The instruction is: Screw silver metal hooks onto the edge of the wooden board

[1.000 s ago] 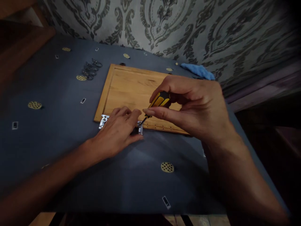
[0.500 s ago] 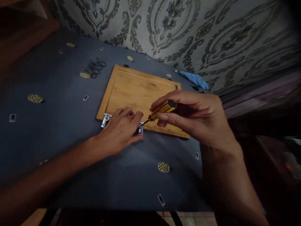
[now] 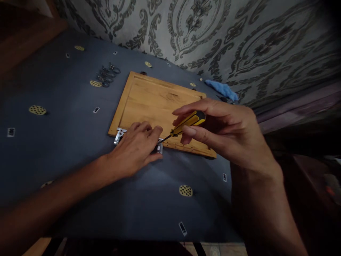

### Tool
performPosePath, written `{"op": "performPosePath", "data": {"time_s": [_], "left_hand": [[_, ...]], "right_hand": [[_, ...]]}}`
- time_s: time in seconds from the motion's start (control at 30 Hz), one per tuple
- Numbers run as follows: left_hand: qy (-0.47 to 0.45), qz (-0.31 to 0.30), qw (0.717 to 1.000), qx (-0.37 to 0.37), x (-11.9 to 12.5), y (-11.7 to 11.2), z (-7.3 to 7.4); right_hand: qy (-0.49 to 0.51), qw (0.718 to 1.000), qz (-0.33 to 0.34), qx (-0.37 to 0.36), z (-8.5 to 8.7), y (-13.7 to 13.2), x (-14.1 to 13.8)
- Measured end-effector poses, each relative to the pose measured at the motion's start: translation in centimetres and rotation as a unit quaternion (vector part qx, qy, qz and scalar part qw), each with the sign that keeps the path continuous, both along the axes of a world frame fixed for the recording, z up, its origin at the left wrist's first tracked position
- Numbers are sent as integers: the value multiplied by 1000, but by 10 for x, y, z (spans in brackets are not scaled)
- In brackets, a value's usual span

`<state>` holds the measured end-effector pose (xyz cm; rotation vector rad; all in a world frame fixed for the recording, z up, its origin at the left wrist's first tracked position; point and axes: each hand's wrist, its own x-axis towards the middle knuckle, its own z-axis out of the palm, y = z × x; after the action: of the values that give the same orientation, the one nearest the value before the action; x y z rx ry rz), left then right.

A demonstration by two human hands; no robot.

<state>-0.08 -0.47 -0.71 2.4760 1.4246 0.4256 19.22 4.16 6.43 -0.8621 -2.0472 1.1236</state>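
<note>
A wooden panel point(image 3: 151, 97) with a raised frame, like a cabinet door, lies on the table. Two silver hinges sit on its near edge: the left hinge point(image 3: 119, 136) shows beside my left hand point(image 3: 135, 147), the right hinge point(image 3: 160, 148) just past my fingers. My left hand rests over the edge, index finger and thumb closed about the right hinge. My right hand point(image 3: 226, 131) pinches a small yellow-and-black screwdriver point(image 3: 186, 124) between thumb and fingers. Its shaft slants down left to the right hinge; the exact tip contact is too small to make out.
Several dark metal pieces with loops point(image 3: 108, 75) lie at the back left on the dark patterned tablecloth point(image 3: 66, 142). A blue cloth point(image 3: 222, 89) and a dark tool point(image 3: 225, 99) lie at the back right. Patterned wallpaper point(image 3: 197, 28) rises behind the table.
My right hand and the screwdriver handle have shifted slightly to the right, and the handle has turned a little. My left hand stays at the hinge.
</note>
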Motion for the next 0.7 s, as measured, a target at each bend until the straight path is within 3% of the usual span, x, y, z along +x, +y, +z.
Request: {"op": "performPosePath", "data": {"time_s": [0.07, 0.4, 0.53, 0.7], "left_hand": [[-3, 0, 1000, -1, 0, 0, 0], [-8, 5, 1000, 8, 0, -1, -3], [-7, 8, 1000, 13, 0, -1, -3], [-11, 6, 1000, 8, -1, -2, -1]], "right_hand": [[12, 1000, 9, 1, 0, 0, 1], [53, 993, -94, 50, -18, 2, -19], [68, 993, -85, 37, -19, 6, -18], [21, 999, -34, -16, -6, 4, -7]]}}
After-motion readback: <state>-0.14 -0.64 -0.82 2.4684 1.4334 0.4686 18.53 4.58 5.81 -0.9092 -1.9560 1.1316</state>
